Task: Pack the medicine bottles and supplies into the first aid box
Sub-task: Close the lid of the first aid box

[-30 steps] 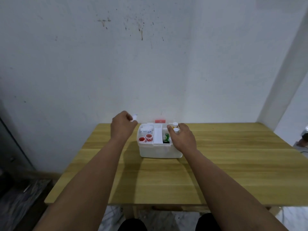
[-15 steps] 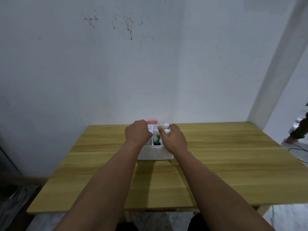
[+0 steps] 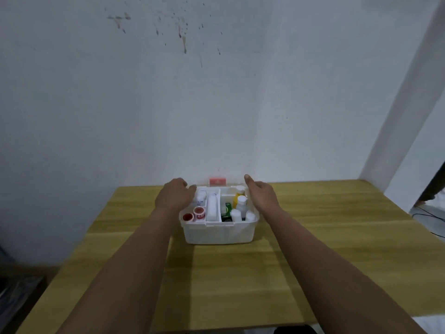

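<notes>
A white first aid box (image 3: 218, 233) stands open on the wooden table (image 3: 313, 249) near the wall. Its left compartment holds two red-capped jars (image 3: 193, 213) and white containers. A white tray section (image 3: 212, 207) runs down the middle. On the right are white medicine bottles (image 3: 240, 206), a yellow one and a green packet (image 3: 227, 208). My left hand (image 3: 174, 196) hovers over the box's left rear corner, fingers bent, holding nothing. My right hand (image 3: 261, 192) is beside the right rear edge, thumb up, fingers apart.
A red piece (image 3: 217, 181), the box's lid or latch, shows behind the box against the wall. A person's arm (image 3: 431, 189) and a cable on the floor are at the far right. A dark object sits on the floor at lower left.
Both hands have let go of the small white bottles they held and drawn apart to the box's sides. The bottles now stand inside the box. The camera has tilted.
</notes>
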Available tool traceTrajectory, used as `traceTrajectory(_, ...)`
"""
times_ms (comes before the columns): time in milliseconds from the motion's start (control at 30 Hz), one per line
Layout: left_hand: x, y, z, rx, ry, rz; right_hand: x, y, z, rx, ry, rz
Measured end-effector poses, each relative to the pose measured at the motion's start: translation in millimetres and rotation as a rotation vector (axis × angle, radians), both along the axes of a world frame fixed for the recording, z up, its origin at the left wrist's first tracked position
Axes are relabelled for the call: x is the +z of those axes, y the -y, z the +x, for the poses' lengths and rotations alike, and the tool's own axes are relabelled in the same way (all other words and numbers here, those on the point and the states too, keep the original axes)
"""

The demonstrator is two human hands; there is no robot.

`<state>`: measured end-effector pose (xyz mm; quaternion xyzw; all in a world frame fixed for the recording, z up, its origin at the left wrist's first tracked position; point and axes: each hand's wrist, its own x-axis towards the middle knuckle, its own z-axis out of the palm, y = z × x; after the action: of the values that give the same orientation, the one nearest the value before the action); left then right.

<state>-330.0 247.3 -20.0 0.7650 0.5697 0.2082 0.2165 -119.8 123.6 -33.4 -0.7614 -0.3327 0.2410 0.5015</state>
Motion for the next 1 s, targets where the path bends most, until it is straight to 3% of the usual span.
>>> traceTrajectory(267, -10, -38, 14, 0.060, 0.349, -0.460, -6, -38, 25, -0.021, -0.250, -0.141)
traceTrajectory(533, -3, -59, 15, 0.086, 0.536, -0.533, 8, -48, 27, -0.014, -0.280, -0.136)
traceTrajectory(667, 9, -55, 11, 0.064, 0.642, -0.533, 20, -44, 20, -0.005, -0.249, -0.033)
traceTrajectory(1000, 45, -14, 1, 0.025, 0.705, -0.366, 50, -14, 1, -0.042, -0.147, 0.124)
